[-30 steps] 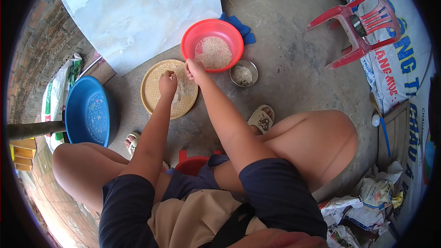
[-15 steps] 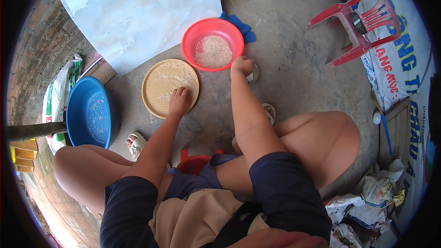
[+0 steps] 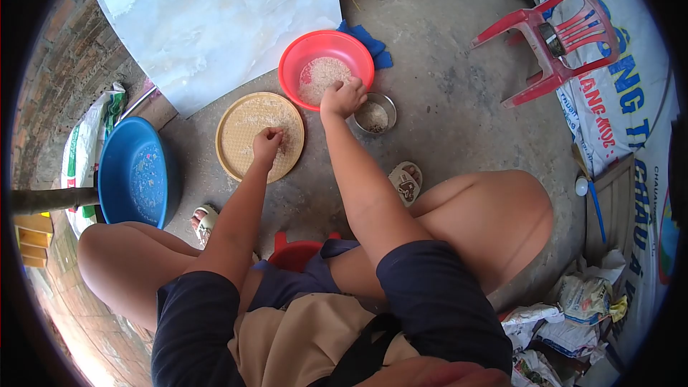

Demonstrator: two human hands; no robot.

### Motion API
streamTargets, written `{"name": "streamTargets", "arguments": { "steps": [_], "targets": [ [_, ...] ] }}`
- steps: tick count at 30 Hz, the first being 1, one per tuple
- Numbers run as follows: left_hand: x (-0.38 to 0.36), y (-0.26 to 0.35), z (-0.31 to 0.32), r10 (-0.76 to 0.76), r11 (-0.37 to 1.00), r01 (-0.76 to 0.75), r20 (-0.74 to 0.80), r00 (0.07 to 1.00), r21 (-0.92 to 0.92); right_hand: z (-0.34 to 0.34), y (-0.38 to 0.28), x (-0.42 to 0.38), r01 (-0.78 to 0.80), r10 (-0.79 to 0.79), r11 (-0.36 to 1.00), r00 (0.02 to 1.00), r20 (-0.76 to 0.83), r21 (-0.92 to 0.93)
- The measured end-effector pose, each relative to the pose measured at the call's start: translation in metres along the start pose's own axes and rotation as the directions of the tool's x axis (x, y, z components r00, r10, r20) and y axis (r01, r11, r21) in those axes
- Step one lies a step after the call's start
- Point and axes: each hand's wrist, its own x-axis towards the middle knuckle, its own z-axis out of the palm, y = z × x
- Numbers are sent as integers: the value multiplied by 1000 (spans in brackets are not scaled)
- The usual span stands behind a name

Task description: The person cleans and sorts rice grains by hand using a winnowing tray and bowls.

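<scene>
A round woven tray [image 3: 233, 147] lies on the floor with pale grains scattered over it. My left hand [image 3: 267, 145] is above its right part, fingertips pinched together; whatever they hold is too small to make out. Just right of the tray stands a red plastic basin [image 3: 294, 57], with a heap of whitish grains, like rice [image 3: 322, 75], inside. My right hand [image 3: 344, 97] hovers at the basin's near right rim, fingers loosely bent and apart, with nothing visible in them. Beside it sits a small metal bowl [image 3: 390, 111] holding some darker grains.
A large blue tub [image 3: 172, 172] stands at left. Behind the tray lies a pale, glossy sheet [image 3: 222, 21], and a blue cloth [image 3: 373, 46] is behind the basin. Upper right has a red plastic chair [image 3: 534, 43]; crumpled sacks [image 3: 566, 322] lie lower right.
My right hand has moved left from over the metal bowl to the red basin's rim, uncovering the bowl. My left hand has shifted slightly on the tray, its fingers now pinched.
</scene>
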Motion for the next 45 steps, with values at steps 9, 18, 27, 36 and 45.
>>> {"name": "streamTargets", "arguments": {
  "steps": [9, 18, 27, 36, 45],
  "targets": [
    [25, 47, -41, 175, 44, 367, 369, 913, -929, 63, -14, -72, -156, -48, 903, 889, 456, 400],
    [32, 89, -42, 11, 304, 347, 368, 930, -887, 70, 1, -88, -722, 140, 663, 381, 914, 199],
    [17, 121, -2, -229, 945, 242, 84, 970, -221, 71, 3, -81, -943, 69, 324, 111, 991, 83],
    [36, 105, -8, -176, 841, 356, 416, 892, -408, 62, 6, -77, -950, -69, 291, 99, 993, 115],
    [46, 103, -27, -198, 660, 490, 497, 845, -569, 48, -4, -71, -963, 35, 268, 45, 998, 34]
  ]
}}
